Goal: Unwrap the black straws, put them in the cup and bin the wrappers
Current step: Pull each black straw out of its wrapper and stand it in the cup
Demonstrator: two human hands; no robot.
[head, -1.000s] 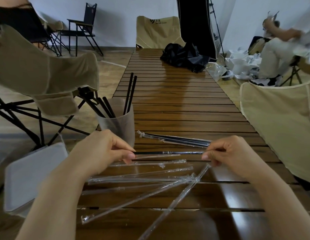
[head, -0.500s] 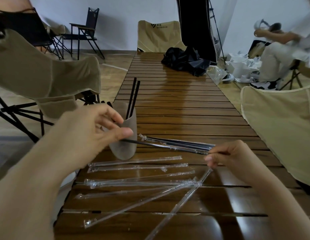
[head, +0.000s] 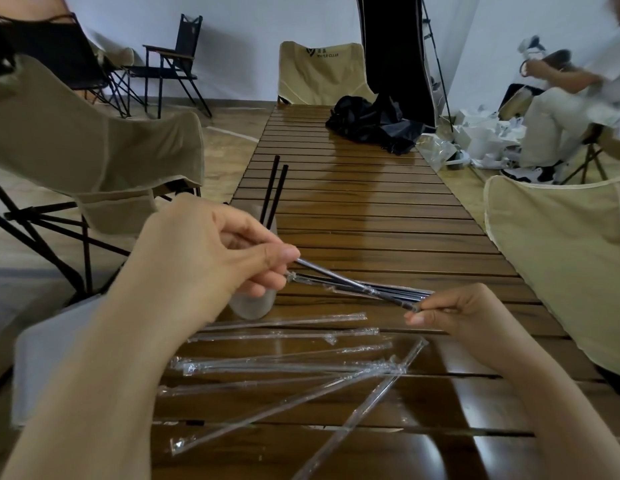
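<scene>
Slatted table (head: 371, 209): left hand (head: 211, 258) pinches black straw (head: 350, 282), right hand (head: 457, 313) pinches wrapper end at 4 o'clock. Advise straight pull, then tip into cup (head: 253, 306).

Cup (head: 253, 303): mostly hidden behind left hand (head: 211, 251). Lower straws (head: 277, 192): hidden by the hand. Seated person (head: 561, 95): blurred, cut by right edge.

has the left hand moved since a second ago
Yes. The left hand has lifted away from the table edge and now pinches the black straw in front of the cup.
</scene>
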